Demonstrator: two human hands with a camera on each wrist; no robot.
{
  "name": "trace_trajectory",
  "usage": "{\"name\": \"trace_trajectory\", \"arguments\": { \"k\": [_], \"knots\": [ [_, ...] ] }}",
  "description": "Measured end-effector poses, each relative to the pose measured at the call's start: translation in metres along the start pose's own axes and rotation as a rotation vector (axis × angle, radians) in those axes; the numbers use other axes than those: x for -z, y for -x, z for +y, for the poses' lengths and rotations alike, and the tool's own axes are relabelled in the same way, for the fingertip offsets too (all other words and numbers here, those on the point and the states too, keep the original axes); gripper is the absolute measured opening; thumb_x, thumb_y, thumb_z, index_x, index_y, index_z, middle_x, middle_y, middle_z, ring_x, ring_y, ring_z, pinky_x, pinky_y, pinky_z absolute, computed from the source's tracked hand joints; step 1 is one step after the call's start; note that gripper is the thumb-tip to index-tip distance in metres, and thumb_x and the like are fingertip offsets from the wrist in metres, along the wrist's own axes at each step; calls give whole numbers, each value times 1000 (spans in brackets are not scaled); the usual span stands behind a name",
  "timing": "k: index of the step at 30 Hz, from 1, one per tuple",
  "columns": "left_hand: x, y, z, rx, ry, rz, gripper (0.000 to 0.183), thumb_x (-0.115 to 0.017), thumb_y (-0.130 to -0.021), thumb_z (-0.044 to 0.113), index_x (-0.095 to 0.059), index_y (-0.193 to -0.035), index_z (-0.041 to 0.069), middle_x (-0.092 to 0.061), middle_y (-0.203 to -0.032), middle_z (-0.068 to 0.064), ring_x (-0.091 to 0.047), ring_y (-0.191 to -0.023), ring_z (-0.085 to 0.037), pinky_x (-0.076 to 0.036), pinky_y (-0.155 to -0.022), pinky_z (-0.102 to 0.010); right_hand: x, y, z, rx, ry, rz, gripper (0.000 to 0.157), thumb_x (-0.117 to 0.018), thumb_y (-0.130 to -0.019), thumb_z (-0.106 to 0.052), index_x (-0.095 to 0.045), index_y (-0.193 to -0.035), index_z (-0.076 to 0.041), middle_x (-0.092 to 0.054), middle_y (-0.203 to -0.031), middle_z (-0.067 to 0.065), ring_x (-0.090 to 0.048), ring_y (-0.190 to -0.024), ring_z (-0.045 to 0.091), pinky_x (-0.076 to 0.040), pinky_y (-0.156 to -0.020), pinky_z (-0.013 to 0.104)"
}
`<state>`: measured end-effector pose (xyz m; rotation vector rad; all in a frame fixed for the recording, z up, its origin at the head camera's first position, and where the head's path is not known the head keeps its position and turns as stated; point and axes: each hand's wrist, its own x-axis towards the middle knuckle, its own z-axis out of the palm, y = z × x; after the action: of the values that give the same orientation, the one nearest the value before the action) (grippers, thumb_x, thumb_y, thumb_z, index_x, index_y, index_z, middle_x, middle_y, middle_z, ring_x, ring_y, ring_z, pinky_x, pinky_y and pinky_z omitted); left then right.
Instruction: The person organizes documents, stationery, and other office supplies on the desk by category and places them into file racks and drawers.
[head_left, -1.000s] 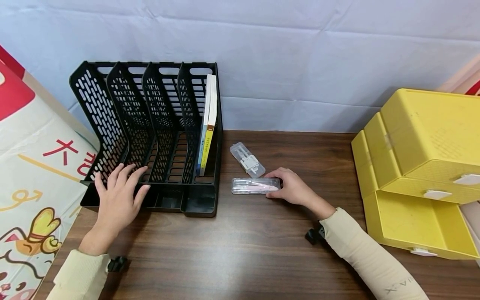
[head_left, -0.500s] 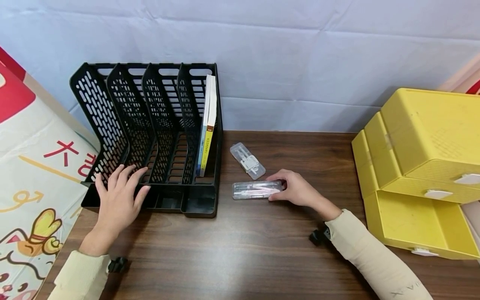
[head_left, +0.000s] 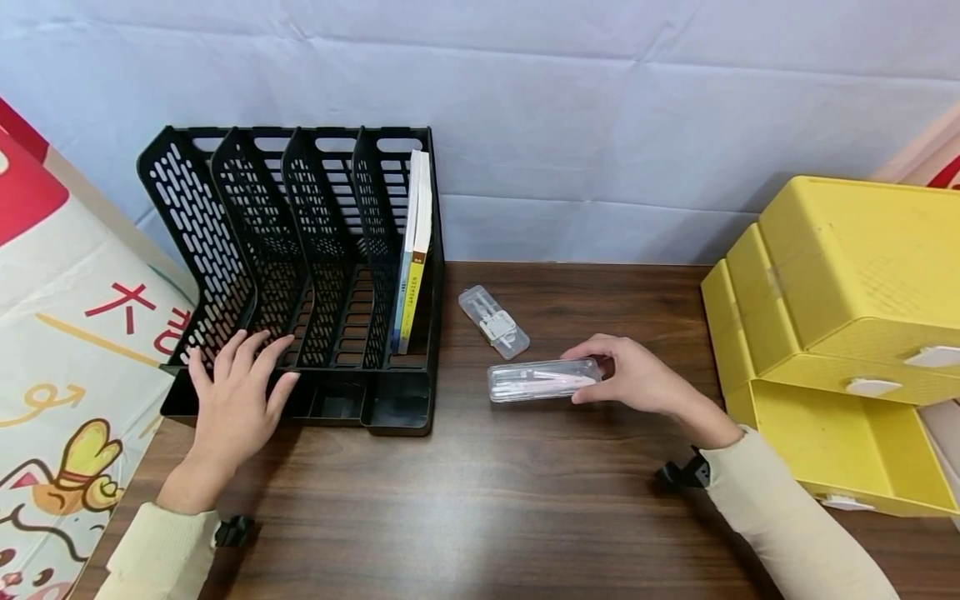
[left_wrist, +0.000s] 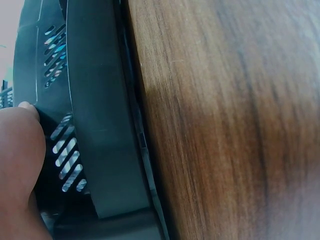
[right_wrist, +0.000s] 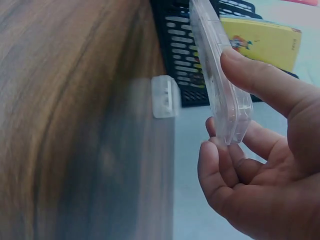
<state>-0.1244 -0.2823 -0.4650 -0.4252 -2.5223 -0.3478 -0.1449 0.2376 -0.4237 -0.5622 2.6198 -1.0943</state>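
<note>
My right hand pinches one end of a clear plastic case, thumb on one side and fingers on the other. Slim pink and silvery items show through the lid. In the right wrist view the case appears off the table. A second, frosted case with white pieces inside lies flat on the table just behind it. At the left, my left hand rests with fingers spread on the front of a black file organizer. The left wrist view shows only part of that hand against the organizer.
Two thin books stand in the organizer's rightmost slot. To the right is a yellow drawer unit with its bottom drawer pulled out. A pale cloth hangs behind the wooden table.
My right hand has moved to the right and slightly up off the table, with the clear case in its grip. The left hand has stayed on the organizer.
</note>
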Motion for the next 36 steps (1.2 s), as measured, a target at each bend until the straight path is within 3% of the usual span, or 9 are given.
{"name": "trace_trajectory", "arguments": {
  "k": [12,19,24,30,36],
  "knots": [
    [-1,2,0,5,7,6,67,-29,-105,62,-58,-137,12,-53,-139,-23,-36,-138,-48,-3,-109,-78,30,33,-1,3,-42,33,43,-89,-79,-18,-73,-118,-11,-63,-101,3,-53,-83,15,-47,-73,24],
    [-1,0,0,-2,3,12,66,-30,-105,61,-59,-137,12,-53,-139,-23,-37,-137,-48,-3,-109,-79,49,55,11,85,-65,62,44,-87,-79,-6,-72,-120,-8,-64,-101,3,-54,-79,14,-47,-70,22],
    [0,-1,1,1,5,-7,66,-30,-105,62,-58,-138,12,-53,-140,-23,-36,-139,-47,-3,-109,-78,65,74,23,132,-74,26,47,-85,-79,0,-70,-123,-9,-63,-101,0,-53,-78,14,-44,-66,25],
    [1,-2,1,6,3,-24,63,-32,-106,60,-58,-139,13,-52,-141,-23,-35,-139,-47,-3,-110,-77,83,104,35,199,-27,-28,54,-84,-77,3,-68,-127,-10,-63,-111,-4,-57,-86,11,-43,-72,23],
    [1,-1,1,8,5,-22,63,-33,-106,60,-58,-139,13,-52,-141,-23,-35,-139,-47,-3,-110,-77,96,133,42,142,29,-9,56,-84,-78,3,-66,-129,-12,-62,-114,-8,-58,-84,11,-44,-68,24]
  ]
}}
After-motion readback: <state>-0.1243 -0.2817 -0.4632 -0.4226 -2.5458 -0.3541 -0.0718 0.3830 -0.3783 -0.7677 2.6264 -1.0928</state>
